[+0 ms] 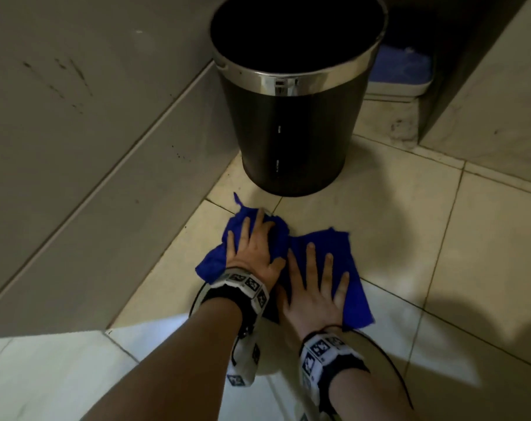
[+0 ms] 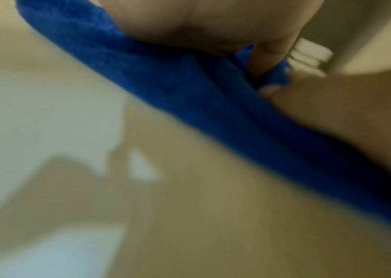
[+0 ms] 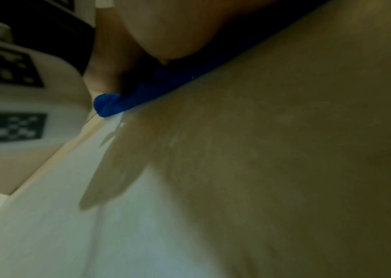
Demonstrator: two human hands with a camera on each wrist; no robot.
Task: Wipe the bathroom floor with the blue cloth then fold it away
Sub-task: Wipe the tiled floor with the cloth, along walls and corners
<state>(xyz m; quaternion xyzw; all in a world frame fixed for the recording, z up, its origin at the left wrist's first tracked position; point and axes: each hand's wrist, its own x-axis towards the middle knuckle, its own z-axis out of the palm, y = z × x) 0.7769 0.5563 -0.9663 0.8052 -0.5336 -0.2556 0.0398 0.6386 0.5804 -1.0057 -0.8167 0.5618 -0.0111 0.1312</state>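
Observation:
The blue cloth [image 1: 328, 241] lies on the beige floor tiles [image 1: 440, 238] just in front of a bin. Its left part is bunched and its right part is spread flat. My left hand [image 1: 252, 247] presses down on the bunched part with fingers spread. Beside it my right hand [image 1: 315, 287] lies flat on the spread part, fingers straight and apart. The left wrist view shows the cloth [image 2: 189, 90] squeezed under my left hand [image 2: 201, 24], blurred. Seen from the right wrist, a cloth edge [image 3: 142, 94] sticks out beneath my right hand [image 3: 165, 28].
A black bin with a chrome rim [image 1: 288, 117] stands on the floor right beyond the cloth. A tiled wall [image 1: 75, 117] runs along the left. A blue-topped white object [image 1: 401, 71] sits behind the bin, next to a stone pillar [image 1: 501, 101] on the right.

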